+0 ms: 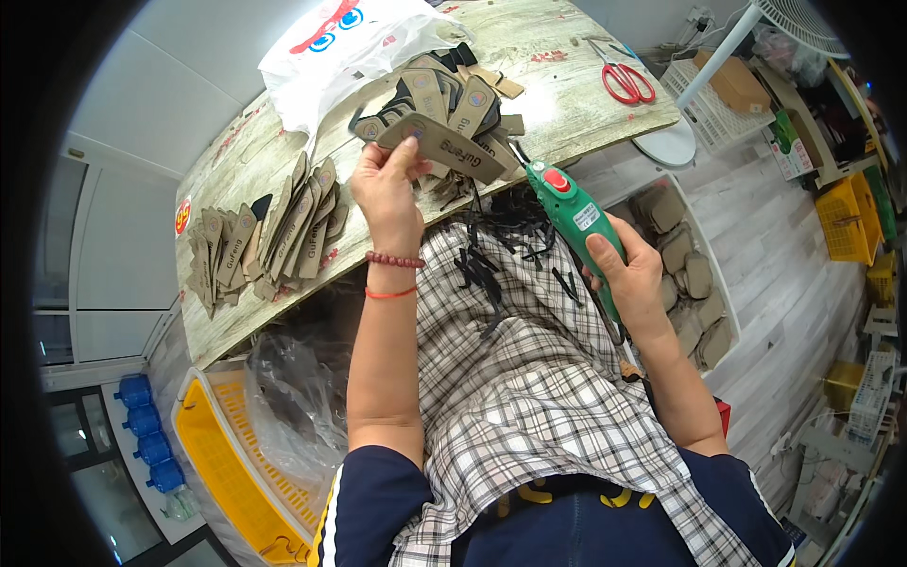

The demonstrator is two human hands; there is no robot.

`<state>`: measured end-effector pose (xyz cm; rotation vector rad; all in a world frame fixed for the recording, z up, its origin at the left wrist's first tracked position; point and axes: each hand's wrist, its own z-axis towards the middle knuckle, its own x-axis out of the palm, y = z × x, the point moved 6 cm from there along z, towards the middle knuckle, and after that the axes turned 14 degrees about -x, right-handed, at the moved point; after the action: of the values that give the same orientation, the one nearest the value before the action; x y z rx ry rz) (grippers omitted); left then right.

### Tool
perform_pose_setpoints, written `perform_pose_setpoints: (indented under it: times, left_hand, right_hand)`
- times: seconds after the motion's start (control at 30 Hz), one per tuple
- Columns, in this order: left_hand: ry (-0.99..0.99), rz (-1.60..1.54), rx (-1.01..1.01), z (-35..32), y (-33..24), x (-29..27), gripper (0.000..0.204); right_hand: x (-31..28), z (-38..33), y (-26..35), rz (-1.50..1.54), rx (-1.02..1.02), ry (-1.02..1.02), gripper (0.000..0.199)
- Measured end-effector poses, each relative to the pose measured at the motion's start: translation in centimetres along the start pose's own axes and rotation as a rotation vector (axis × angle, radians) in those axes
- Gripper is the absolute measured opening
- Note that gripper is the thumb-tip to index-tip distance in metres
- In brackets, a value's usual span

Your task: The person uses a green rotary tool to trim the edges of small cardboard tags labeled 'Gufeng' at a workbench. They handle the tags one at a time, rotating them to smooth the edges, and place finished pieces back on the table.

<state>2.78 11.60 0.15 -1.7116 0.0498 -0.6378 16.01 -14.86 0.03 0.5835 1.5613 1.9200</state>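
Observation:
My left hand (385, 180) pinches the edge of a flat tan tab (468, 159) with dark print, held above the front edge of the table. My right hand (631, 274) is wrapped round a green handheld power tool (578, 213) with a red switch. The tool's narrow metal tip points up and left, close to the tab's right end; whether they touch I cannot tell. Just beyond my left hand, similar tan tabs with black parts lie in a loose pile (427, 90). More tabs (307, 227) fan out in rows to its left. Black strip scraps (482, 274) litter the checked cloth (529, 378) over my lap.
On the wooden-patterned table (557, 24) lie red-handled scissors (628, 83) and a white plastic bag (331, 57). A tub of tan pieces (697, 274) stands below at the right. A yellow basket (231, 472) with clear plastic is at lower left.

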Motion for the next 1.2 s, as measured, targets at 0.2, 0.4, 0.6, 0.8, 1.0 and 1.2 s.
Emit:
perform_pose_setpoints:
  times: [0.2,0.4,0.6,0.8,1.0,1.2]
  left_hand:
    - [0.195,0.293,-0.102,-2.6,0.6,2.5,0.011]
    - [0.351,0.548,-0.104,-2.3,0.6,3.0,0.014]
    - [0.463,0.886,0.036,-2.8,0.1,4.5,0.014]
    - [0.57,0.978,0.065,-3.3,-0.2,5.5,0.009]
    - [0.086,0.081,-0.069,-0.4,-2.3,0.1,0.012]
    - [0.114,-0.398,-0.646,-4.1,5.7,-0.9,0.01]
  right_hand:
    - [-0.1,-0.3,-0.1,-0.026,0.018,0.046,0.048]
    - [0.0,-0.5,0.3,-0.019,0.014,0.078,0.046]
    - [0.0,-0.8,0.5,-0.004,0.04,0.086,0.045]
    - [-0.1,-0.6,0.7,-0.01,0.036,0.097,0.046]
    - [-0.8,-1.0,0.3,0.023,0.052,-0.009,0.047]
    - [-0.3,-1.8,-0.7,-0.012,0.08,0.007,0.049]
